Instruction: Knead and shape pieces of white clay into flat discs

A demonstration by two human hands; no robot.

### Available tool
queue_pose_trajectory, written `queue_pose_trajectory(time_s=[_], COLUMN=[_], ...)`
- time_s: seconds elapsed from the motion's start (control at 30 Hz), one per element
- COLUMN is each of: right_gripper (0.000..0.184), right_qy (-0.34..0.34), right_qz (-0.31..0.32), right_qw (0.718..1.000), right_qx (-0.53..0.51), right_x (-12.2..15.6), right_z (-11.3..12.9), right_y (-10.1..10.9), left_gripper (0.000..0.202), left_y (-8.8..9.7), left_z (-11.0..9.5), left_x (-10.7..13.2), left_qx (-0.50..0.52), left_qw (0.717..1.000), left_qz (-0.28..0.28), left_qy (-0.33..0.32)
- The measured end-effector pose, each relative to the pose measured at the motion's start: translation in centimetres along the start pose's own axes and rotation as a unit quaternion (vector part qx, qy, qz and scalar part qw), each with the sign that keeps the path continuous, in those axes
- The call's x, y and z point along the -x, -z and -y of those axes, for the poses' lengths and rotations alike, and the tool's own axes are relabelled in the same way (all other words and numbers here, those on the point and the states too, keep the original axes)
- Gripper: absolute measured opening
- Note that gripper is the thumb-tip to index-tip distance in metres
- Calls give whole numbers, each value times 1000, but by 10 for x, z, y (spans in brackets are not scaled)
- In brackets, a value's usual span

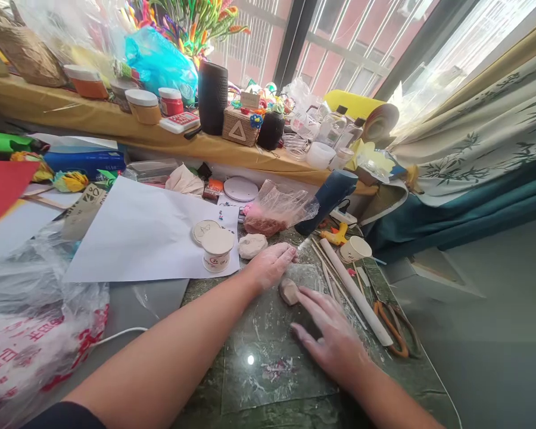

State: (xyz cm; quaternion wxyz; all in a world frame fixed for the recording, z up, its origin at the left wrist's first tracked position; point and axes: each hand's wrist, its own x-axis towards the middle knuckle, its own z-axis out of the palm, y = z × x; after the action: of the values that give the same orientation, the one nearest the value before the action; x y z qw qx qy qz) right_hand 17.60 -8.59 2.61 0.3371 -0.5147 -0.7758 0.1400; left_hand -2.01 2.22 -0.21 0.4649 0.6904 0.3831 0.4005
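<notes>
A small lump of clay (289, 292) lies on the clear sheet (268, 351), which is smudged with white powder. My right hand (333, 330) is open beside it, thumb and fingers apart, with the index fingertip at the lump's right edge. Beyond the lump, my left hand (272, 265) has its powdery fingers drawn together; anything in them is hidden. Just left of that hand sits a larger pale clay piece (252, 245). A small round tub (217, 250) with a pale disc-like top stands on white paper (138, 238).
A white rolling rod (357, 292), thin sticks and scissors (397, 330) lie at right, near a paper cup (355, 248) and yellow glue gun (336, 235). A bagged pink-brown mass (268, 217) lies behind. Plastic wrapping (36, 333) fills the left; jars line the sill.
</notes>
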Motion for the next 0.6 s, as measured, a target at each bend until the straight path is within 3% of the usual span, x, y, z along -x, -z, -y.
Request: queue_pose_trajectory(time_s=[0.1, 0.2, 0.37, 0.43, 0.5, 0.6], right_gripper=[44, 53, 34, 32, 36, 43], right_qy=[-20, -29, 12, -10, -83, -187], right_qz=[13, 47, 81, 57, 15, -78], right_qw=[998, 994, 994, 998, 996, 963], right_qx=[66, 97, 67, 21, -41, -177], right_x=[11, 4, -10, -15, -24, -46], right_z=[-6, -10, -19, -20, -15, 5], right_y=[-22, -36, -49, -44, -30, 8], left_gripper=[45, 45, 45, 46, 47, 47], left_y=[0, 0, 0, 0, -1, -2], left_z=[-1, -2, -2, 0, 1, 4], left_x=[0, 0, 2, 2, 1, 1], left_qx=[-6, -7, -25, -33, -39, -41], left_qw=[1000, 1000, 1000, 999, 999, 999], left_qz=[1, -2, -2, 0, 9, 19], left_qy=[-5, -3, -3, -3, -6, -5])
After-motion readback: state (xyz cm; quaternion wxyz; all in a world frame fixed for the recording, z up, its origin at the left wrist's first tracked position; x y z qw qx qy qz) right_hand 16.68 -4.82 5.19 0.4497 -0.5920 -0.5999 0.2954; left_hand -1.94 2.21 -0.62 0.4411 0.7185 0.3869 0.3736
